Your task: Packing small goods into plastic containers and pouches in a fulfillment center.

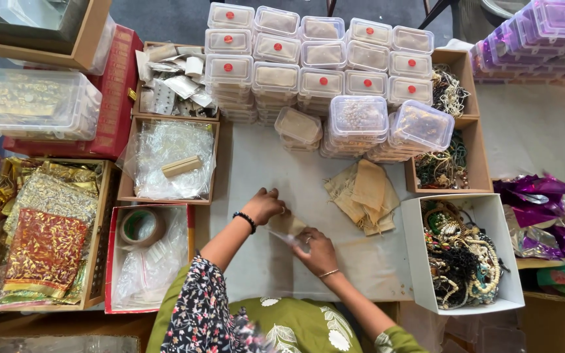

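The grip of the left hand (264, 206) is closed on the top edge of a small tan cloth pouch (286, 225), fingers curled over it, while the right hand (316, 252) pinches the pouch's lower end, a bit of clear plastic showing at its fingertips. The pouch lies on the bench (263, 163) between the two hands, its long axis running from about 11 o'clock at the left hand to 5 o'clock at the right, both hands touching it. At 2 o'clock from the pouch sits a loose heap of tan pouches (364, 193); beyond it, at 12 o'clock, stand stacked clear lidded boxes (322, 72). At 3 o'clock a white box of beaded jewellery (462, 252) lies well apart. At 9 o'clock a red-edged tray holds a roll of tape (142, 225) and clear bags; at 10 o'clock a wooden tray of clear plastic bags (171, 160).
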